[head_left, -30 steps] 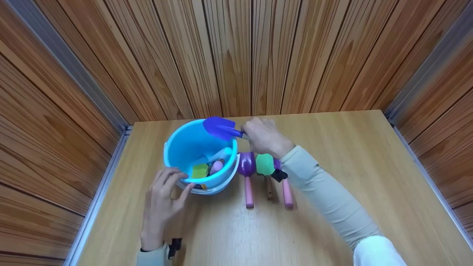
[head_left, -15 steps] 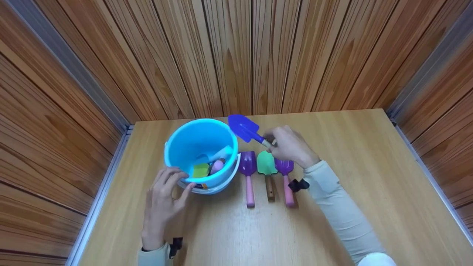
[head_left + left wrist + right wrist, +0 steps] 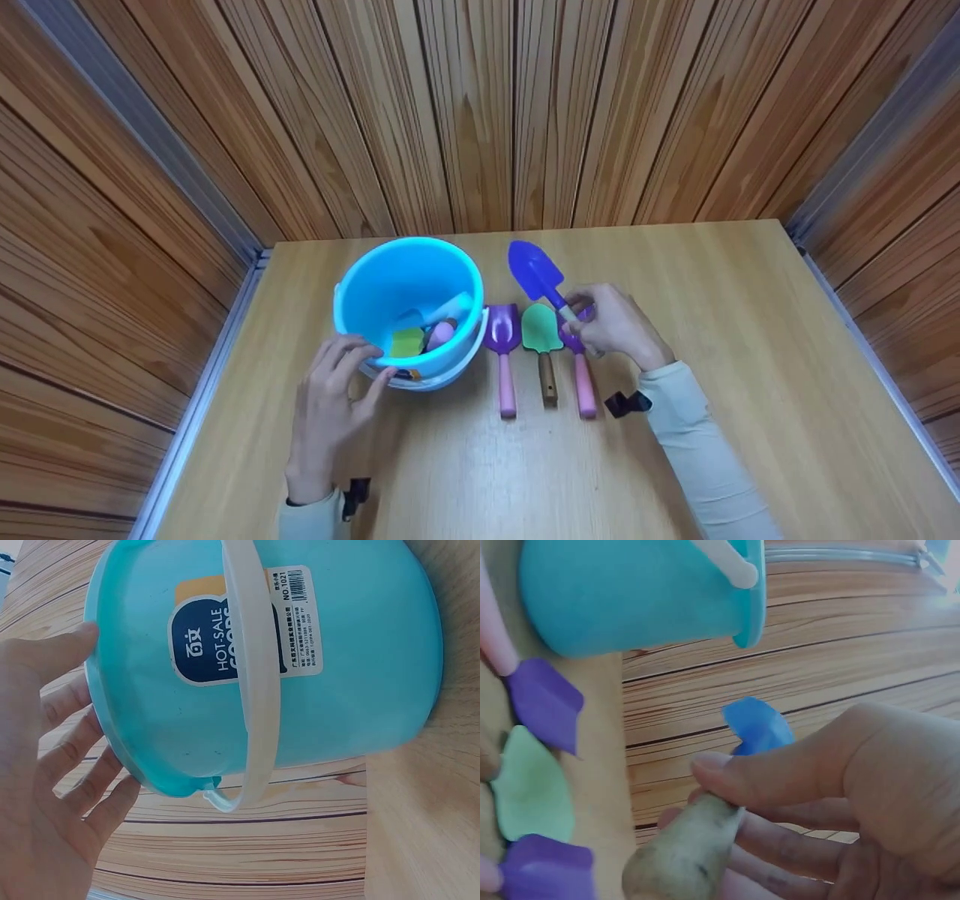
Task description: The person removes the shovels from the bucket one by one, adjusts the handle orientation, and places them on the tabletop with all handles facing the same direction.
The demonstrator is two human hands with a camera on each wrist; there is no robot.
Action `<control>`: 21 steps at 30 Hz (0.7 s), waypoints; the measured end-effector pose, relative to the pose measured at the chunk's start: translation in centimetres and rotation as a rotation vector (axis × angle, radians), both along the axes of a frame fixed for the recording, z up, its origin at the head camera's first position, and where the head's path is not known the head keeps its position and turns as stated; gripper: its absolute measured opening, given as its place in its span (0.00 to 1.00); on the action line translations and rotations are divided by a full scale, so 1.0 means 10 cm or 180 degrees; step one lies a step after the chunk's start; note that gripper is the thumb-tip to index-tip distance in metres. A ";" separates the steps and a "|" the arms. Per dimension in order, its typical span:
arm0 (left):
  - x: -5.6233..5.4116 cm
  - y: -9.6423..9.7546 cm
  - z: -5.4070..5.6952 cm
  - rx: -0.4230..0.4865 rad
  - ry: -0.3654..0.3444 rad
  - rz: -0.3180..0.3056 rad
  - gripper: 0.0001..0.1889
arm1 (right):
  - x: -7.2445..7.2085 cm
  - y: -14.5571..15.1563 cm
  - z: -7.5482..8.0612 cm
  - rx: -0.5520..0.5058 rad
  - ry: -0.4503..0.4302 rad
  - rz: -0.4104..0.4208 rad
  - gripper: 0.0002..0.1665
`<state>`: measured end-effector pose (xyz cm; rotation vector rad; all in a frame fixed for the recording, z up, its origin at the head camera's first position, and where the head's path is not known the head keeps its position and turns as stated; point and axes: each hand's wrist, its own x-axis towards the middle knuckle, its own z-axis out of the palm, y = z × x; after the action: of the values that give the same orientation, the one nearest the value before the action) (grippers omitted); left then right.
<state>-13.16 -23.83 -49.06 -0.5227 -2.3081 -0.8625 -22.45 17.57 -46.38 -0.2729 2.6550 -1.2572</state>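
A blue toy trowel (image 3: 535,270) with a grey handle is held by my right hand (image 3: 619,322), thumb and fingers round the handle, blade pointing up and away. Beneath that hand lies a purple scoop with a pink handle (image 3: 583,386), its blade partly covered. My left hand (image 3: 326,412) holds the rim of a light blue bucket (image 3: 352,690) at its near left, thumb and fingers spread along the edge. Inside the bucket are a yellow-green piece (image 3: 407,343), a pink-purple piece (image 3: 441,335) and a pale blue piece (image 3: 454,306).
Right of the bucket, a second purple scoop (image 3: 502,330) and a green trowel (image 3: 541,330) with a brown handle lie in a row on the wooden table (image 3: 480,480). The bucket's white carry handle (image 3: 259,690) hangs down. Wood-panelled walls (image 3: 487,112) stand behind and beside the table.
My right hand has carried the blue trowel from over the bucket's right rim rightward and toward me, over the right purple scoop. The left hand has stayed at the rim.
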 end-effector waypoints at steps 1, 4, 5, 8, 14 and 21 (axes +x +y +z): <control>0.00 0.00 0.00 0.0002 0.0004 0.0002 0.15 | 0.01 0.01 -0.04 -0.0036 0.0029 -0.0021 0.21; 0.01 -0.01 -0.02 0.0022 0.0011 -0.0009 0.16 | 0.06 0.07 -0.18 -0.0124 0.0035 -0.0155 0.24; 0.01 -0.01 -0.02 0.0032 0.0012 -0.0018 0.16 | 0.07 0.09 -0.22 -0.0148 0.0015 -0.0218 0.26; 0.01 -0.01 -0.03 0.0027 0.0015 -0.0022 0.17 | 0.13 0.14 -0.34 -0.0176 -0.0049 -0.0385 0.28; 0.00 -0.02 -0.01 0.0026 -0.0003 -0.0023 0.16 | 0.18 0.21 -0.50 -0.0294 -0.0157 -0.0532 0.24; 0.01 0.01 -0.03 0.0080 0.0017 0.0041 0.17 | 0.22 0.28 -0.56 -0.0376 -0.0363 -0.0643 0.24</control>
<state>-13.08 -23.71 -49.39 -0.4981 -2.2903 -0.8820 -20.28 20.32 -51.99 0.0516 2.5670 -1.4453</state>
